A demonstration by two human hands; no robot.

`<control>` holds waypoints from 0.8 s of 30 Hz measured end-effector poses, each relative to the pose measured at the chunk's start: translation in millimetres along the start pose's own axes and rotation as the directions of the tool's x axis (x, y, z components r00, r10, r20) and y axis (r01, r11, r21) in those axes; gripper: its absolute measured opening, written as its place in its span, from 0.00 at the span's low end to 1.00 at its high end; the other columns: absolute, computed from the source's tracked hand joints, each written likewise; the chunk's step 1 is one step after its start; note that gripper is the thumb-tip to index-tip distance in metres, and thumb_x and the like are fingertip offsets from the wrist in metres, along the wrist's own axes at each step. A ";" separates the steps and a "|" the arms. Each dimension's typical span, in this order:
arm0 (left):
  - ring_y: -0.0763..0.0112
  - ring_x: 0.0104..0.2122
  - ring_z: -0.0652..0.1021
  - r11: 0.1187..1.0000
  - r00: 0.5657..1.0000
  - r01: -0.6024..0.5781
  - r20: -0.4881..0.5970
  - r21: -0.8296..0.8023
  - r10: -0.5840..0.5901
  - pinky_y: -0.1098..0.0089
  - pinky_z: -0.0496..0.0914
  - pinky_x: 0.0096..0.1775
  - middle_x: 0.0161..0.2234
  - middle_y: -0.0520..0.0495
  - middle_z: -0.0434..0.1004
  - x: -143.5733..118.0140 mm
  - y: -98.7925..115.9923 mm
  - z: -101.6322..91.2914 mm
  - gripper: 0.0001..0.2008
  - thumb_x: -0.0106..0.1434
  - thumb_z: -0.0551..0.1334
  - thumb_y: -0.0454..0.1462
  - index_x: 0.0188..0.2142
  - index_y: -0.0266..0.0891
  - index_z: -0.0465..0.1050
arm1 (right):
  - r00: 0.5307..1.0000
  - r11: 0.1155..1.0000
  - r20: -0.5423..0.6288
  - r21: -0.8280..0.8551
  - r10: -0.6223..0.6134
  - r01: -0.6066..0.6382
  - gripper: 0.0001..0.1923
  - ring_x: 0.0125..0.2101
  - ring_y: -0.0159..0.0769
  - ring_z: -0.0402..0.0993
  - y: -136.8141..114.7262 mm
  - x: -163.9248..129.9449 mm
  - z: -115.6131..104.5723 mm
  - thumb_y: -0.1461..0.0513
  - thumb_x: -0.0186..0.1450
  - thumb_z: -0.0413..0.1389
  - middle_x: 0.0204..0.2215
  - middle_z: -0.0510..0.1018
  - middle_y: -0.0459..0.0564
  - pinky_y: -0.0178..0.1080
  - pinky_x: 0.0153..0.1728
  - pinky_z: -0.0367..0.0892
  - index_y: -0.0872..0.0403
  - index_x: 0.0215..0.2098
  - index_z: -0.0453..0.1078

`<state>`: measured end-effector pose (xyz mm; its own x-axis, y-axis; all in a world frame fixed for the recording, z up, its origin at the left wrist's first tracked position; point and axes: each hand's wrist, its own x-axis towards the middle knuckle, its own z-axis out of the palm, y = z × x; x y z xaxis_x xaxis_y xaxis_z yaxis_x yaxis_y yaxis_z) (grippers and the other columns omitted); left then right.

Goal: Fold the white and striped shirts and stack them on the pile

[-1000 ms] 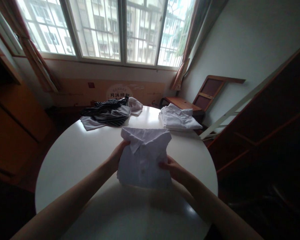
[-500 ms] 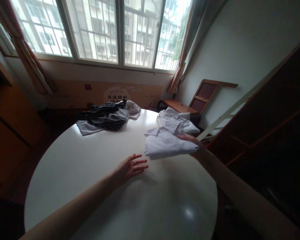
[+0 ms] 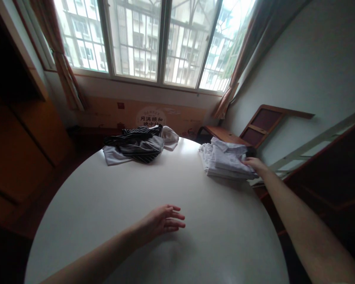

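Folded shirt (image 3: pixel 229 161) now atop stack, right hand (image 3: pixel 253 163) fingers resting on it; left hand (image 3: pixel 162 221) spread

Folded white shirt (image 3: pixel 231 162), gripped by both hands above near-centre of table (image 3: pixel 112 205) a second ago, now lies on top of stack of white shirts (image 3: pixel 221 167) at far right edge. Right hand (image 3: pixel 252 163) went with it, arm stretched far right, fingers now resting on shirt's right side. Left hand (image 3: pixel 162 219) let go; now empty, fingers loosely spread, low over bare tabletop near centre. Camera view swung up and slightly right; more window (image 3: pixel 154 43) now in view.
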<state>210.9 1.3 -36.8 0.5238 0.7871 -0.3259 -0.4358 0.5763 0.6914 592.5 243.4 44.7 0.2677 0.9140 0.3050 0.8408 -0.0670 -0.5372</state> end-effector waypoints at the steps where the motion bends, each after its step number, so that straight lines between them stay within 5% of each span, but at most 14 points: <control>1: 0.65 0.38 0.76 1.000 1.000 -0.002 0.001 0.005 0.002 0.67 0.64 0.42 0.38 0.43 0.74 -0.5 0.3 1.0 0.13 0.56 0.59 0.40 0.40 0.36 0.66 | 0.999 0.999 0.012 -0.020 0.041 -0.041 0.07 0.21 0.39 0.70 6.6 -0.1 8.4 0.69 0.53 0.51 0.21 0.75 0.56 0.39 0.24 0.64 0.63 0.27 0.71; 4: 0.65 0.37 0.76 1.000 1.000 0.005 -0.014 0.015 -0.004 0.68 0.64 0.41 0.37 0.43 0.74 -0.7 1.0 4.3 0.12 0.56 0.59 0.40 0.38 0.35 0.67 | 0.981 0.979 0.042 -0.084 0.189 -0.185 0.09 0.29 0.43 0.72 14.4 -1.6 21.1 0.69 0.51 0.53 0.27 0.75 0.60 0.39 0.29 0.64 0.64 0.31 0.71; 7: 0.66 0.35 0.77 1.000 1.000 0.013 -0.026 0.013 -0.012 0.68 0.65 0.39 0.34 0.44 0.74 1.1 0.7 5.7 0.11 0.55 0.60 0.40 0.36 0.35 0.67 | 0.963 0.958 -0.133 -0.142 0.232 -0.251 0.22 0.41 0.50 0.68 0.8 2.1 13.2 0.66 0.50 0.57 0.40 0.71 0.68 0.42 0.38 0.62 0.67 0.44 0.65; 10: 0.66 0.34 0.77 1.000 1.000 0.008 -0.011 -0.002 -0.008 0.68 0.65 0.38 0.34 0.44 0.74 2.9 -0.3 4.6 0.11 0.55 0.60 0.39 0.36 0.35 0.67 | 0.898 0.983 -0.438 -0.145 0.038 -0.112 0.30 0.49 0.50 0.61 -27.3 13.9 -3.7 0.61 0.55 0.55 0.48 0.65 0.70 0.46 0.47 0.56 0.67 0.53 0.56; 12: 0.66 0.34 0.77 1.000 1.000 0.009 -0.005 -0.014 -0.009 0.68 0.65 0.38 0.34 0.44 0.74 3.3 -0.6 3.6 0.11 0.55 0.60 0.39 0.36 0.35 0.68 | 0.845 0.983 -0.520 -0.182 -0.129 0.038 0.30 0.52 0.48 0.56 -45.3 22.4 -7.2 0.60 0.58 0.52 0.52 0.62 0.68 0.46 0.50 0.52 0.65 0.56 0.53; 13: 0.65 0.34 0.77 1.000 1.000 0.009 -0.001 -0.020 -0.009 0.68 0.65 0.38 0.34 0.44 0.75 3.3 -0.7 3.2 0.11 0.55 0.60 0.39 0.36 0.35 0.68 | 0.837 0.974 -0.514 -0.205 -0.187 0.092 0.29 0.54 0.47 0.53 -52.2 24.9 -3.6 0.59 0.60 0.50 0.53 0.60 0.67 0.46 0.51 0.50 0.64 0.57 0.52; 15: 0.65 0.34 0.77 1.000 1.000 0.008 0.005 -0.030 -0.008 0.68 0.65 0.38 0.33 0.43 0.75 3.3 -1.0 2.8 0.11 0.54 0.60 0.40 0.35 0.35 0.68 | 0.897 0.963 -0.388 -0.239 -0.213 0.125 0.28 0.56 0.47 0.49 -59.8 24.3 15.5 0.58 0.62 0.47 0.56 0.56 0.66 0.48 0.52 0.49 0.63 0.57 0.51; 17: 0.65 0.34 0.77 0.999 1.000 0.000 0.014 -0.034 0.001 0.68 0.65 0.38 0.33 0.43 0.75 3.7 -1.8 2.5 0.12 0.54 0.60 0.40 0.35 0.35 0.68 | 0.989 0.962 -0.103 -0.260 -0.109 0.079 0.27 0.56 0.49 0.50 -59.2 17.1 45.8 0.56 0.63 0.44 0.56 0.57 0.66 0.50 0.52 0.49 0.63 0.57 0.53; 18: 0.65 0.34 0.77 0.999 1.000 -0.003 0.017 -0.034 0.004 0.69 0.65 0.37 0.33 0.43 0.75 4.2 -2.5 2.3 0.12 0.54 0.60 0.40 0.35 0.35 0.68 | 0.999 0.959 0.010 -0.281 -0.037 0.038 0.27 0.56 0.50 0.51 -56.5 12.5 61.4 0.56 0.63 0.43 0.55 0.57 0.66 0.52 0.52 0.49 0.63 0.57 0.53; 21: 0.65 0.33 0.77 1.000 0.999 -0.007 0.032 -0.027 0.008 0.69 0.65 0.37 0.33 0.43 0.75 5.9 -4.2 1.2 0.11 0.55 0.59 0.40 0.35 0.34 0.68 | 0.995 0.940 0.094 -0.340 0.024 0.009 0.31 0.57 0.52 0.47 -46.2 3.1 93.3 0.53 0.64 0.41 0.58 0.53 0.67 0.55 0.53 0.46 0.65 0.59 0.48; 24: 0.65 0.33 0.77 1.000 0.999 0.003 0.044 -0.021 -0.002 0.68 0.65 0.38 0.33 0.43 0.75 6.4 -3.8 -0.4 0.11 0.55 0.59 0.39 0.35 0.34 0.68 | 0.996 0.947 0.084 -0.320 0.007 0.021 0.31 0.58 0.53 0.46 -47.2 0.7 95.9 0.54 0.64 0.41 0.57 0.52 0.71 0.57 0.52 0.46 0.67 0.59 0.47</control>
<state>215.6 4.2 -41.7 0.5566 0.7753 -0.2983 -0.4494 0.5831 0.6768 507.9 285.6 -5.2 0.2329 0.9438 0.2346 0.9525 -0.1727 -0.2509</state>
